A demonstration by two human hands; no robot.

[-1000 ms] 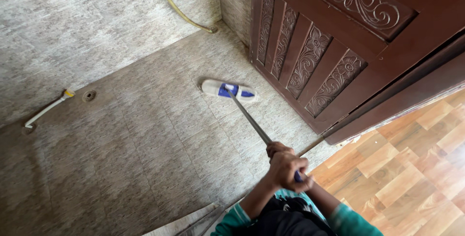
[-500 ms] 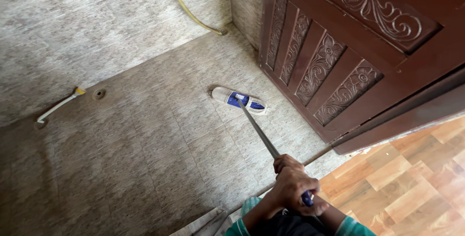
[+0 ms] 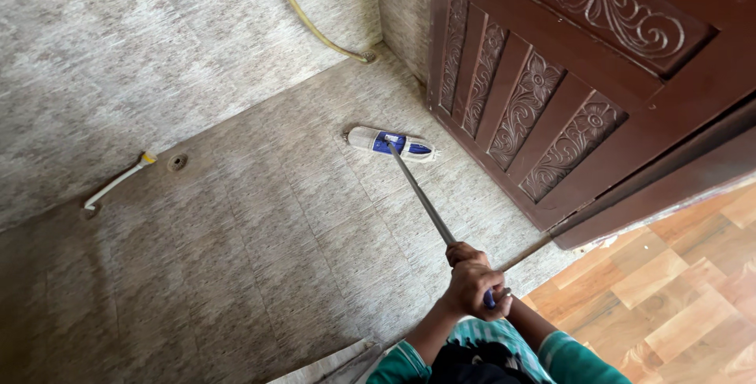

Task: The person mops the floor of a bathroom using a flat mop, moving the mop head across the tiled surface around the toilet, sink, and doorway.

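Two hands of yours are wrapped on one mop, and that mop is the thing to look at. Around it, going from the biggest down: the grey mottled tile floor fills most of the view and runs up into a wall of the same tile. To your right stands a dark brown wooden door with carved flower and scroll panels, and beyond its lower edge lies a strip of orange wood-pattern flooring.

Your mop has a long, thin grey metal pole that slants from your hands up and away to a flat oblong head. The head is pale with a blue plate in its middle where the pole joins, and it lies flat on the tiles, just beside the foot of the door, near the corner of the wall.

Your left hand sits on top, fingers curled fully shut round the pole's near end, where a bit of blue grip shows. Your right hand is mostly hidden beneath it; it too looks closed on the grip.

A yellowish hose comes down the wall to the floor at the corner. Far left, a short white pipe lies by a small round floor drain.
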